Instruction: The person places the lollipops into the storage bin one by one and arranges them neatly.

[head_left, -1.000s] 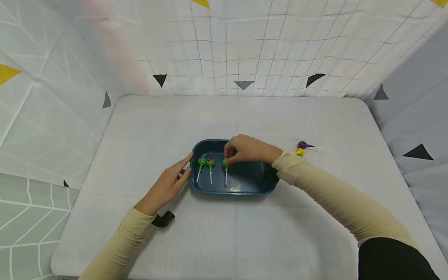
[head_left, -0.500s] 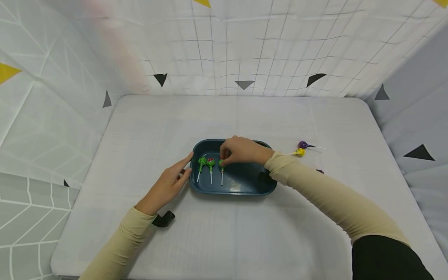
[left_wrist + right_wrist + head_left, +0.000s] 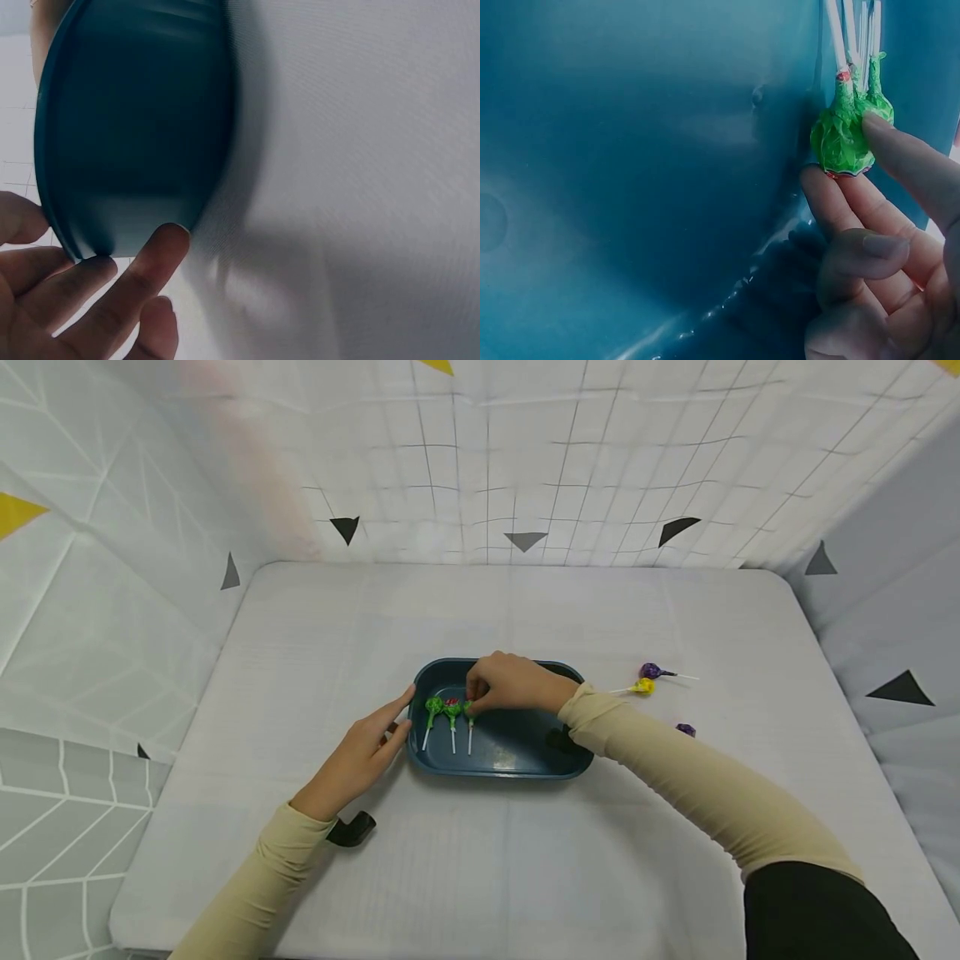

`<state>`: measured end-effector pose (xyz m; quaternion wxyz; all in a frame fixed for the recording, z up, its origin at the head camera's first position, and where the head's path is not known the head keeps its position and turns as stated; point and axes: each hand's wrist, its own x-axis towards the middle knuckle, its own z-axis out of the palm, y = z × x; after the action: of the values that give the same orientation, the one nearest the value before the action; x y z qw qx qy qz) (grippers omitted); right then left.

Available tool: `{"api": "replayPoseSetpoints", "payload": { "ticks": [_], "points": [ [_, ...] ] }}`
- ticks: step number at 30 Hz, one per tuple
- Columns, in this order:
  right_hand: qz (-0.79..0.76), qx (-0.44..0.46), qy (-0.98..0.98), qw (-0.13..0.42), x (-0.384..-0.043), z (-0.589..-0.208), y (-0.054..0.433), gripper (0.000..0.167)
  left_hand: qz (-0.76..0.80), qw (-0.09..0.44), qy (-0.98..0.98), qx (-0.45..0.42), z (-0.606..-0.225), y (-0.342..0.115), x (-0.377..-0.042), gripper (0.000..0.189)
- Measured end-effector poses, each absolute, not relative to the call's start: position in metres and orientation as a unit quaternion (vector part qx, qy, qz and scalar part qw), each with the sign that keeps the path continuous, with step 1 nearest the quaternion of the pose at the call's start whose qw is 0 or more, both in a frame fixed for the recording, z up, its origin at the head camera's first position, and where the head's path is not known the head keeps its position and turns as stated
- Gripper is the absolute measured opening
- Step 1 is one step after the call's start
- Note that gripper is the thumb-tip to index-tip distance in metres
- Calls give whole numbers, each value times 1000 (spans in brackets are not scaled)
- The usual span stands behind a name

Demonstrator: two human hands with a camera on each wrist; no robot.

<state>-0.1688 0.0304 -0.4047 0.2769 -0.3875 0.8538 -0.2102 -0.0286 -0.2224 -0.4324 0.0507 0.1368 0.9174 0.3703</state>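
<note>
A dark blue tray (image 3: 525, 764) holds a row of green-wrapped lollipops at its left side. In the head view my right hand (image 3: 517, 683) reaches over the back of the tray and pinches the wrapped head of a green lollipop (image 3: 841, 142), its stick pointing toward me. Just left of it lie a red-topped green lollipop (image 3: 452, 710) and another green lollipop (image 3: 432, 707). My left hand (image 3: 362, 762) rests against the tray's left end, its fingers extended. The left wrist view shows fingertips on the tray's outer wall (image 3: 142, 135).
Right of the tray on the white-covered table (image 3: 450, 868) lie a purple lollipop (image 3: 651, 671), a yellow lollipop (image 3: 643, 686) and a purple wrapped head (image 3: 686, 729) partly behind my right sleeve. A black wrist device (image 3: 352, 830) sits under my left wrist. Pale fabric walls (image 3: 525, 460) stand around.
My right hand has moved left with the green lollipop, closer to the other two. The purple head beside my right sleeve has come into view. My left hand has stayed at the tray.
</note>
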Motion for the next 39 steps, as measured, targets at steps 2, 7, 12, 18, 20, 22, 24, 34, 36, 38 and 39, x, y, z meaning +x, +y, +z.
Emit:
{"api": "replayPoseSetpoints", "payload": {
  "ticks": [2, 7, 12, 18, 20, 22, 24, 34, 36, 38, 39],
  "points": [
    [-210, -390, 853, 274, -168, -405, 30, 17, 370, 49, 917, 138, -432, -222, -28, 56],
    [-206, -393, 855, 269, -167, -404, 28, 18, 373, 50, 916, 139, -431, -222, -28, 56],
    [-202, -393, 858, 263, -166, -403, 28, 18, 372, 50, 916, 140, -430, -221, -29, 56],
    [-194, -386, 864, 260, -164, -405, 27, 17, 373, 54, 916, 139, -430, -221, -29, 56],
    [-191, -385, 866, 257, -163, -406, 27, 17, 372, 56, 916, 137, -430, -221, -29, 56],
    [-188, -384, 867, 254, -163, -406, 27, 18, 372, 57, 917, 136, -430, -221, -29, 56],
    [-186, -383, 869, 252, -163, -406, 27, 18, 373, 57, 916, 135, -430, -221, -29, 56],
    [-178, -382, 870, 257, -162, -404, 27, 20, 373, 50, 916, 138, -428, -220, -29, 56],
    [-177, -382, 870, 258, -162, -404, 27, 20, 374, 52, 916, 136, -428, -220, -29, 56],
    [-177, -383, 869, 258, -162, -404, 27, 21, 375, 55, 916, 133, -428, -220, -30, 55],
    [-176, -383, 869, 258, -162, -403, 28, 21, 374, 55, 916, 134, -428, -220, -30, 55]
  ]
}}
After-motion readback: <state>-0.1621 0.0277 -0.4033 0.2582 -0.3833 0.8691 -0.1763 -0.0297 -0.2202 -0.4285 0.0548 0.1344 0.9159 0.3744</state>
